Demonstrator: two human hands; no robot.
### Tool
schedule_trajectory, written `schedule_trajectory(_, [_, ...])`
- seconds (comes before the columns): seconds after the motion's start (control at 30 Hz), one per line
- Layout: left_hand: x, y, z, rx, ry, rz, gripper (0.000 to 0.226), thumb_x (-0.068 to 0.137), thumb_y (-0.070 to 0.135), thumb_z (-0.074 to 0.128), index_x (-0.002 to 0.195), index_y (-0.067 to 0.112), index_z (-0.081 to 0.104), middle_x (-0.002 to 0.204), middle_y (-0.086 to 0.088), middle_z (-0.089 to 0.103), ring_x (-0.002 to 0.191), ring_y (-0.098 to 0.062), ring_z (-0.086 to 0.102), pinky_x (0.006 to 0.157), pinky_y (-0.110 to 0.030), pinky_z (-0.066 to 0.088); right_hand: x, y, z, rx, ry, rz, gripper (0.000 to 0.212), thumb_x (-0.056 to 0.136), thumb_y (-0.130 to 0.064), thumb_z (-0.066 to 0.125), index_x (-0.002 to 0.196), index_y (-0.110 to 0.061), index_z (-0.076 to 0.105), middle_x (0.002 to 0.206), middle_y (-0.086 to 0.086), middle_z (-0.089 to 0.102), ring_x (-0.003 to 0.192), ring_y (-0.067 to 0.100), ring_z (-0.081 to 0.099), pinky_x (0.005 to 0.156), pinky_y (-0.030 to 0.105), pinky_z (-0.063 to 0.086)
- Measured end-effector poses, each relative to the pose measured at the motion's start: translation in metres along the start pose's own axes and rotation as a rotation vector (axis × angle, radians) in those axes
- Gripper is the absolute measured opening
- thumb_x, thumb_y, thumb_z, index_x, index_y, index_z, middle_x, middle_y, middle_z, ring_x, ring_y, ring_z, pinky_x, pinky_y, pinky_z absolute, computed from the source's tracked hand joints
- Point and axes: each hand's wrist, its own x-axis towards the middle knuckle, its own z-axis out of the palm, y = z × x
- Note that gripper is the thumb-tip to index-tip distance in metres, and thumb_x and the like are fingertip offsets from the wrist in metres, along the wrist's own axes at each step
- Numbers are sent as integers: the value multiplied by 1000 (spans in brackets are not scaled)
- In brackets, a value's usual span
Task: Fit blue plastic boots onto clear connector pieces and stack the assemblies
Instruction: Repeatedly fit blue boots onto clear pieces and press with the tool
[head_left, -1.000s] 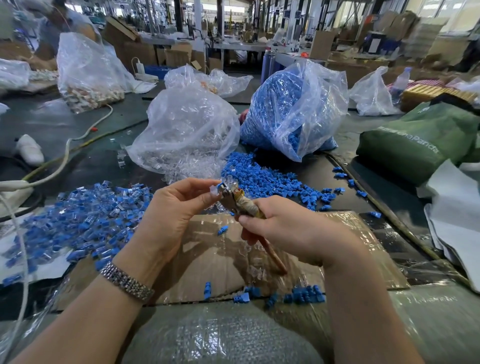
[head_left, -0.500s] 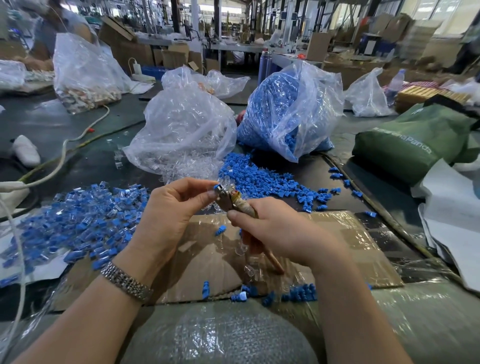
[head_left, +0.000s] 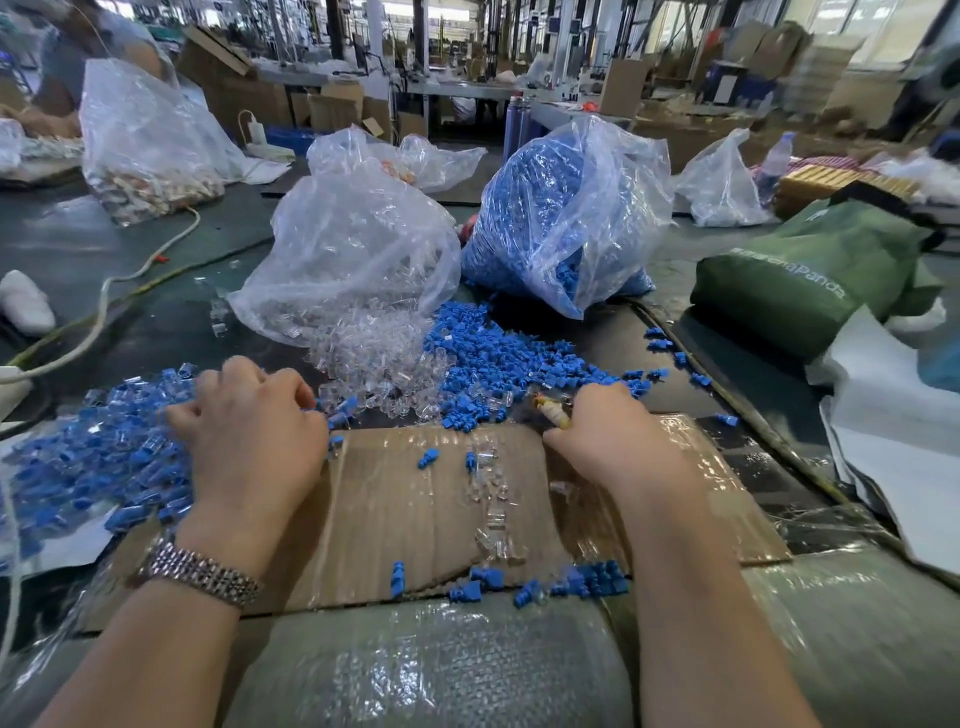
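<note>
Here the right hand (head_left: 618, 441) hides its fingers, gripping a half-covered tool (head_left: 551, 411).

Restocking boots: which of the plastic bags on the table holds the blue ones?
The bag right of centre, packed with blue boots. The bag beside it holds clear connector pieces.

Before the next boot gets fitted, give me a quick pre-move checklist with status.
1. Loose boots in reach: ok.
2. Clear connectors spilled from bag, in reach: ok.
3. Right hand holds the tool: ok.
4. Left hand over the finished pile, free to pick: cannot tell, its grip is hidden.
5. Cardboard work area: not ok, stray parts lie on it.
</note>
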Motion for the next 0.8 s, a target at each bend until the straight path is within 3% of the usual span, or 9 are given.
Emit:
schedule_trajectory(0.1, [-5,11,2,-136,-56,181,10,88,16,67,93,24,71,92,2,49,96,-21,45,87,-42,34,0,-4,3,-65,-10,10,36,96,-47,62,96,-13,51,126,18,51,113,36,52,100,51,48])
schedule_trajectory(0.2, [-12,22,8,-252,-206,322,8,91,23,64,93,29,68,91,13,54,95,-9,49,90,-34,29,-4,-12,4,-80,82,-24,59,93,-61,61,128,-15,53,139,15,45,132,35,41,109,56,40])
schedule_trajectory(0.23, [-14,24,9,-277,-242,343,6,91,26,64,92,31,67,91,15,55,93,-6,50,92,-34,31,-6,-18,3,-50,114,-74,60,91,-64,61,130,-18,54,137,12,47,132,32,42,109,56,39])
schedule_trajectory(0.33, [-15,24,9,-349,-272,381,5,90,31,64,86,33,66,85,16,56,86,3,50,95,-39,40,-12,-38,5,128,-5,-246,46,82,-71,66,101,-29,65,113,-2,63,116,22,55,105,55,44])
schedule_trajectory(0.4, [-15,24,8,-378,-293,395,6,89,30,64,85,32,66,82,16,57,82,7,50,92,-40,45,-16,-46,11,60,-63,-291,49,78,-73,69,99,-28,67,112,-2,63,116,22,53,103,54,43])
schedule_trajectory(0.5, [-15,25,9,-365,-310,401,7,92,26,66,87,32,65,83,14,58,79,5,52,89,-37,48,-15,-46,19,-45,2,-306,44,85,-61,71,108,-24,68,120,3,56,120,27,47,103,55,40])
schedule_trajectory(0.6, [-16,28,9,-446,-385,430,8,91,22,70,87,28,66,84,10,62,75,-3,57,74,-19,48,-14,-47,21,-53,23,-328,30,92,-47,71,110,-23,69,119,5,54,119,27,44,103,55,40])
schedule_trajectory(0.63, [-18,30,8,-500,-437,445,8,90,20,72,87,26,68,85,8,64,77,-5,59,72,-19,50,-13,-49,22,-60,24,-340,24,94,-40,70,111,-23,69,118,5,53,120,28,44,103,54,39])
schedule_trajectory(0.8, [-26,35,8,-581,-577,518,9,87,29,77,92,27,70,91,10,66,87,-4,61,79,-18,51,-12,-46,17,66,40,-329,11,93,-33,68,97,-22,70,107,1,61,109,23,53,99,50,46])
